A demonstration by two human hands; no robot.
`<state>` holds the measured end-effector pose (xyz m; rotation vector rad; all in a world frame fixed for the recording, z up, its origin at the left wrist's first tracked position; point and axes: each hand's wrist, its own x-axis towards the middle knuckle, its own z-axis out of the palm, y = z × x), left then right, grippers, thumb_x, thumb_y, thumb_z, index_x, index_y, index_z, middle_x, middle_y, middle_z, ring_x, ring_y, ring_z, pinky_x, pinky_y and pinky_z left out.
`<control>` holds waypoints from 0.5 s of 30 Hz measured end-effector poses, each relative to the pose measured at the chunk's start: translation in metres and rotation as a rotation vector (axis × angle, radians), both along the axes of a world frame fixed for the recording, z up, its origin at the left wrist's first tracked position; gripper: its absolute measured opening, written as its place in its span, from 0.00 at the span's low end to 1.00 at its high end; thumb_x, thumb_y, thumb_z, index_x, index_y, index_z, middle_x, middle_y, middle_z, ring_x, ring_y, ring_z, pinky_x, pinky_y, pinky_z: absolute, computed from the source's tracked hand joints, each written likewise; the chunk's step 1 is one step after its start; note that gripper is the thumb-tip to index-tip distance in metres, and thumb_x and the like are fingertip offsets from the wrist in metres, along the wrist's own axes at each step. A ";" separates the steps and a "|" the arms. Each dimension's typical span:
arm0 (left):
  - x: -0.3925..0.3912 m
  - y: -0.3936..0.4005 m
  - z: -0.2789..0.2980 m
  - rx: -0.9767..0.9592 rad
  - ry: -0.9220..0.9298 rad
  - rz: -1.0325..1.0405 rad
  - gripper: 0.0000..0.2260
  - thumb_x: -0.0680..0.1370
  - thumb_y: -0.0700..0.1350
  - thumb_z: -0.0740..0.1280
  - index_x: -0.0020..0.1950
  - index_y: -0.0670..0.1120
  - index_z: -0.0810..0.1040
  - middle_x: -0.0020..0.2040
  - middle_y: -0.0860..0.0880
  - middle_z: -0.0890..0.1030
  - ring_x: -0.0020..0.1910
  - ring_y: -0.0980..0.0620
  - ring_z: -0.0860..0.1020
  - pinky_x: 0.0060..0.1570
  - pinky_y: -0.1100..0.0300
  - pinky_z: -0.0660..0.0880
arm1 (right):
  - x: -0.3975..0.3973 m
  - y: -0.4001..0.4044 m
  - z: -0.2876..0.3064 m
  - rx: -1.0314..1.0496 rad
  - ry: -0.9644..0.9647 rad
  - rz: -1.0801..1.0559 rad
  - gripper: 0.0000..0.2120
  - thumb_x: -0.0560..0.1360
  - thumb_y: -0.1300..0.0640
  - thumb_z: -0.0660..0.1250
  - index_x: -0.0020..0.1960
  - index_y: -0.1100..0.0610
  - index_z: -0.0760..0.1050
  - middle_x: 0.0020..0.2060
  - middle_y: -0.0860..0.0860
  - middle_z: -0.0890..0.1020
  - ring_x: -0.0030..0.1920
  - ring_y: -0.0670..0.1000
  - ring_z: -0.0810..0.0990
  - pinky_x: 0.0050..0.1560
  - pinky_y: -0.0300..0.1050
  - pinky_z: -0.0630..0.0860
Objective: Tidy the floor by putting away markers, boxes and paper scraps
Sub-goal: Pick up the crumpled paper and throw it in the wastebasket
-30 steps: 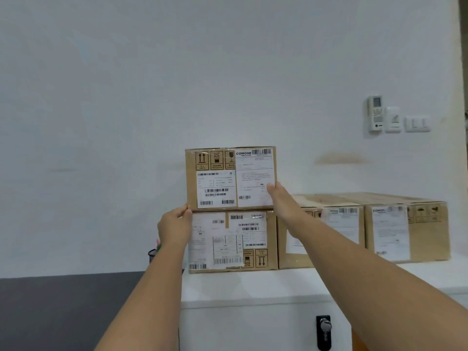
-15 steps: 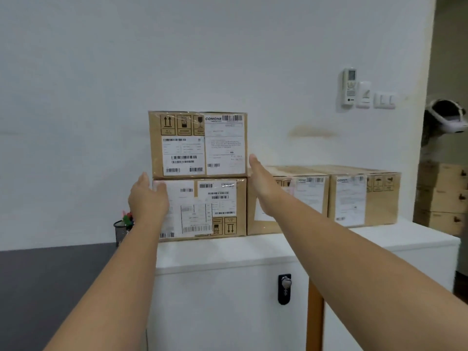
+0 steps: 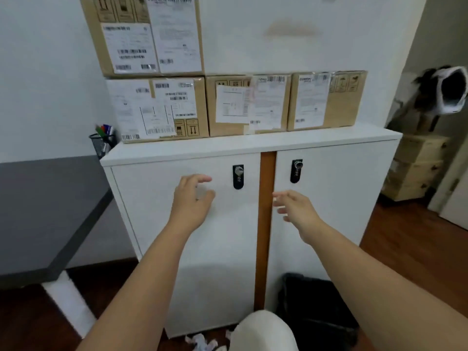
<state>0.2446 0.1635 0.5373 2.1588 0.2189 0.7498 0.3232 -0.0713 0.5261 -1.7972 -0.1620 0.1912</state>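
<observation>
Several brown cardboard boxes with white labels stand on the white cabinet (image 3: 253, 145). The top box (image 3: 144, 34) rests on the left box (image 3: 157, 108); two more boxes (image 3: 248, 105) (image 3: 326, 100) stand to its right. My left hand (image 3: 192, 198) and my right hand (image 3: 293, 207) hang empty in front of the cabinet doors, fingers apart, well below the boxes. Crumpled paper scraps (image 3: 202, 342) lie on the wooden floor at the cabinet's foot. Coloured markers (image 3: 103, 129) stick out of a black mesh cup (image 3: 101, 145) left of the cabinet.
A dark grey table (image 3: 43, 211) stands at the left. A black bin (image 3: 316, 307) sits on the floor at the cabinet's right door. My knee (image 3: 263, 330) shows at the bottom. More boxes (image 3: 415, 168) are stacked at the far right by a doorway.
Both hands have let go of the top box and dropped down in front of the cabinet doors. The view has tilted down, so the floor, scraps and bin now show.
</observation>
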 end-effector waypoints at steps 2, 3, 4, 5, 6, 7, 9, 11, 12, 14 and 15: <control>-0.012 -0.023 -0.040 -0.080 0.188 -0.071 0.09 0.78 0.47 0.67 0.57 0.57 0.75 0.60 0.55 0.70 0.62 0.52 0.71 0.58 0.58 0.69 | -0.008 -0.029 -0.038 -0.068 0.109 -0.001 0.11 0.79 0.55 0.59 0.56 0.51 0.78 0.52 0.53 0.82 0.51 0.52 0.79 0.52 0.46 0.75; -0.020 -0.035 -0.063 -0.113 0.277 -0.091 0.08 0.78 0.47 0.67 0.57 0.57 0.76 0.60 0.54 0.71 0.61 0.52 0.72 0.57 0.58 0.69 | -0.015 -0.043 -0.057 -0.099 0.168 -0.002 0.11 0.79 0.55 0.59 0.57 0.52 0.78 0.51 0.53 0.82 0.50 0.53 0.79 0.49 0.45 0.75; -0.027 -0.046 -0.084 -0.133 0.355 -0.105 0.08 0.79 0.48 0.67 0.57 0.56 0.76 0.61 0.54 0.71 0.61 0.51 0.72 0.56 0.58 0.70 | -0.022 -0.056 -0.074 -0.128 0.223 0.003 0.11 0.79 0.55 0.59 0.58 0.52 0.77 0.50 0.53 0.81 0.49 0.52 0.79 0.47 0.43 0.75; -0.036 -0.057 -0.104 -0.147 0.426 -0.122 0.08 0.79 0.47 0.67 0.57 0.55 0.77 0.62 0.53 0.71 0.61 0.51 0.73 0.56 0.58 0.71 | -0.031 -0.068 -0.092 -0.146 0.279 0.008 0.11 0.79 0.55 0.60 0.58 0.52 0.77 0.49 0.52 0.81 0.47 0.52 0.78 0.44 0.42 0.73; -0.046 -0.066 -0.121 -0.166 0.484 -0.141 0.08 0.79 0.47 0.67 0.58 0.54 0.77 0.62 0.52 0.72 0.61 0.50 0.73 0.55 0.58 0.71 | -0.040 -0.079 -0.107 -0.163 0.327 0.014 0.10 0.79 0.55 0.60 0.57 0.52 0.76 0.48 0.52 0.81 0.44 0.51 0.77 0.41 0.41 0.72; -0.053 -0.072 -0.135 -0.179 0.530 -0.154 0.08 0.79 0.46 0.67 0.58 0.53 0.77 0.63 0.51 0.72 0.61 0.50 0.73 0.54 0.59 0.72 | -0.047 -0.087 -0.120 -0.171 0.361 0.021 0.09 0.79 0.54 0.60 0.57 0.53 0.76 0.47 0.53 0.80 0.41 0.50 0.76 0.39 0.41 0.70; -0.067 -0.082 -0.157 -0.160 0.605 -0.163 0.08 0.79 0.44 0.66 0.57 0.53 0.77 0.63 0.50 0.74 0.61 0.50 0.74 0.56 0.59 0.72 | -0.062 -0.101 -0.145 -0.176 0.417 0.020 0.09 0.80 0.54 0.61 0.56 0.55 0.76 0.45 0.53 0.79 0.37 0.49 0.74 0.36 0.41 0.68; -0.081 -0.089 -0.171 -0.141 0.647 -0.173 0.09 0.78 0.42 0.66 0.56 0.53 0.76 0.60 0.51 0.75 0.61 0.49 0.75 0.60 0.58 0.71 | -0.077 -0.109 -0.165 -0.177 0.454 0.009 0.10 0.79 0.54 0.62 0.55 0.56 0.77 0.44 0.53 0.79 0.36 0.49 0.73 0.35 0.41 0.67; -0.089 -0.093 -0.175 -0.144 0.656 -0.170 0.09 0.78 0.42 0.66 0.55 0.54 0.76 0.59 0.51 0.75 0.61 0.48 0.75 0.60 0.58 0.70 | -0.085 -0.112 -0.173 -0.178 0.474 0.011 0.10 0.79 0.53 0.62 0.56 0.56 0.77 0.44 0.52 0.80 0.37 0.49 0.74 0.35 0.41 0.68; -0.104 -0.099 -0.183 -0.166 0.658 -0.147 0.09 0.78 0.41 0.66 0.55 0.53 0.77 0.58 0.51 0.75 0.60 0.48 0.76 0.59 0.59 0.70 | -0.103 -0.114 -0.186 -0.186 0.516 0.038 0.11 0.79 0.53 0.62 0.58 0.55 0.76 0.44 0.52 0.79 0.38 0.49 0.74 0.35 0.41 0.68; -0.112 -0.102 -0.187 -0.179 0.654 -0.138 0.09 0.78 0.41 0.66 0.55 0.52 0.77 0.58 0.51 0.75 0.59 0.49 0.76 0.58 0.59 0.70 | -0.111 -0.113 -0.191 -0.193 0.532 0.051 0.11 0.79 0.53 0.62 0.59 0.55 0.76 0.44 0.53 0.79 0.39 0.50 0.74 0.36 0.41 0.69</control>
